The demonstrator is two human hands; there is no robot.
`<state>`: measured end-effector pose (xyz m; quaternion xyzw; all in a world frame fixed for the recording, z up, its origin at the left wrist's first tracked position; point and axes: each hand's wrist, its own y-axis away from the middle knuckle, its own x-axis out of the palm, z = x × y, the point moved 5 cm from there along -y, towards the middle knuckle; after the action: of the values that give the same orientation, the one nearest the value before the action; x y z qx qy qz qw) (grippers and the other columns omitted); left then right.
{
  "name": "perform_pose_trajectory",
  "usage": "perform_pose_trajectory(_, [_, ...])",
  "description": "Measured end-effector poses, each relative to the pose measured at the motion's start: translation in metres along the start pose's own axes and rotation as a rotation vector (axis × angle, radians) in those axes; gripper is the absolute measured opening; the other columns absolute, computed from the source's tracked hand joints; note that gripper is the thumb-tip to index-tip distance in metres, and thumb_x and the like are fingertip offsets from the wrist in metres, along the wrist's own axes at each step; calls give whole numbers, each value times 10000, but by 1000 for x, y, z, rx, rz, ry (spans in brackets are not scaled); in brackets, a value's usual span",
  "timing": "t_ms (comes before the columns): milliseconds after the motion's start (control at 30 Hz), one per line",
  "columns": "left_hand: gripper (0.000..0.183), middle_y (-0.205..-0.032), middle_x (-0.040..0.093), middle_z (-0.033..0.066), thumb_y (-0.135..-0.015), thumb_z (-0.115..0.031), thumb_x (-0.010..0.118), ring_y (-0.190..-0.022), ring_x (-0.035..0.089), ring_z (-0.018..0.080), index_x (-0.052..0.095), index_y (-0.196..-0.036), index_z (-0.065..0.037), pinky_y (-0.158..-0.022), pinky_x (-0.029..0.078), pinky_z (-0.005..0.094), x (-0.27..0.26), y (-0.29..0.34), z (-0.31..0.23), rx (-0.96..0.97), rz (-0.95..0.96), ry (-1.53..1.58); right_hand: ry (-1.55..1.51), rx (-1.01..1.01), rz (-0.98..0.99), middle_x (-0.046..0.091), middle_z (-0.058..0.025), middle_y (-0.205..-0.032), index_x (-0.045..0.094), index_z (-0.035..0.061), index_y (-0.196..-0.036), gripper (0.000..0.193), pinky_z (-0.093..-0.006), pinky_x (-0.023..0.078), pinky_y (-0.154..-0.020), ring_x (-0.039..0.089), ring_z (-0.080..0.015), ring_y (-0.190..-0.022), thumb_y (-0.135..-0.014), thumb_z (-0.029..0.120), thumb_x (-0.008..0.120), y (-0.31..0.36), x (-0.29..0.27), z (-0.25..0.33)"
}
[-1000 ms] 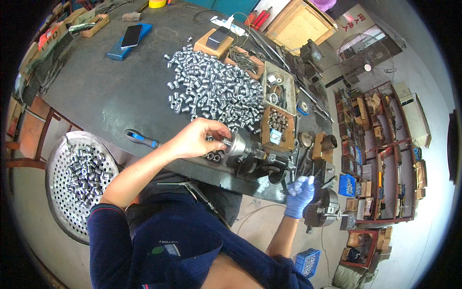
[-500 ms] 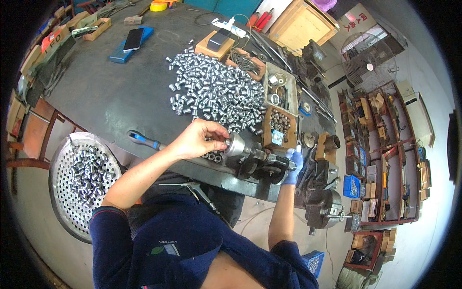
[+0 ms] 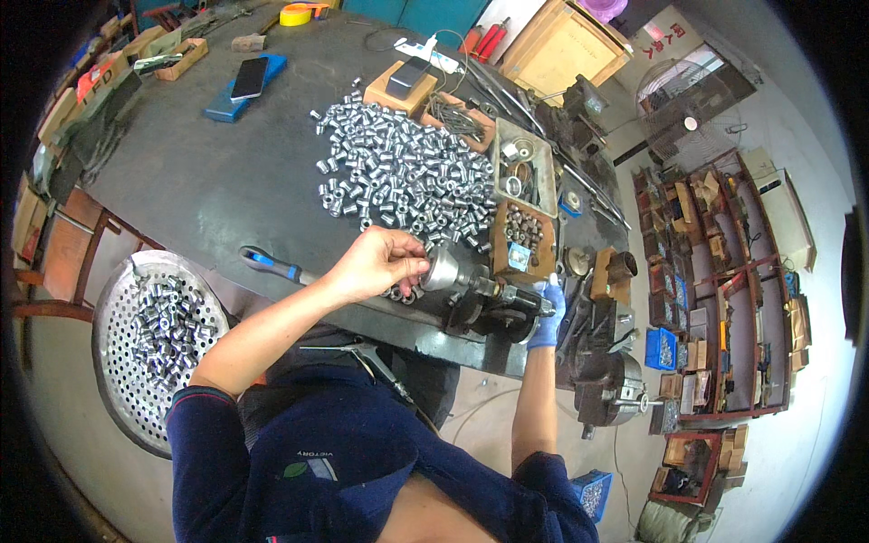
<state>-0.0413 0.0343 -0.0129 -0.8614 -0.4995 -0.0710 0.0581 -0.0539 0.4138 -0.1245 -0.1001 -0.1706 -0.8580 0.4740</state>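
Note:
My bare left hand is closed in a pinch at the open face of a round metal chuck. What lies between its fingertips is hidden. The chuck sits on a dark bench spindle along the table's near edge. At the spindle's rear end, my right hand in a blue glove is closed around the end part, its fingers partly hidden. A large heap of shiny metal bushings spreads beyond my left hand, and a few more lie just under it.
A perforated metal tray with bushings stands at the left. A blue-handled tool lies left of my forearm. Wooden boxes of parts, a grey parts bin and a bench vise are at the right. An air gun hangs below the edge.
My left fingers have shifted slightly at the chuck face, and the bit of metal that showed at their tips is now hidden. My right hand stays at the spindle's rear end.

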Motion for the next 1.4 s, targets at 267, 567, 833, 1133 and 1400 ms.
perform_pose_trajectory(267, [362,-579,570,58,-893,-272,504,-513,562,105,576,-711,33,-477,454,234,-5,4,3,-67,-54,-166,-256,-234,284,492,-14,-574,535,47,-761,269,-189,309,-328,419,-62,-419,-877,289,518,61,54,100])
perform_pose_trajectory(567, [420,-527,538,37,-867,-348,537,-438,521,80,583,-699,35,-400,419,218,-5,6,4,-51,-89,-179,-302,-2,222,402,2,-472,572,25,-711,421,-195,222,-290,296,-72,-349,-897,378,440,112,-8,41])
perform_pose_trajectory(833, [412,-527,535,44,-867,-337,537,-440,520,104,563,-649,11,-412,412,227,-10,3,-5,-81,-71,-176,64,-61,52,544,-3,-576,551,104,-686,245,-210,333,-329,473,-75,-426,-856,281,553,-3,1,9])
perform_pose_trajectory(1133, [383,-478,517,34,-862,-300,541,-408,489,98,542,-610,-12,-394,366,240,-142,160,-4,-214,-642,-471,-349,-347,409,409,1,-555,522,31,-796,292,-189,264,-333,325,-52,-420,-909,289,445,95,40,105])
perform_pose_trajectory(1400, [226,-659,578,197,-742,-210,620,-591,561,349,573,-699,7,-545,428,412,-189,273,0,-448,-865,-1489,-328,-21,401,532,-45,-674,548,10,-826,352,-198,311,-315,406,-76,-446,-901,338,445,109,-16,31])
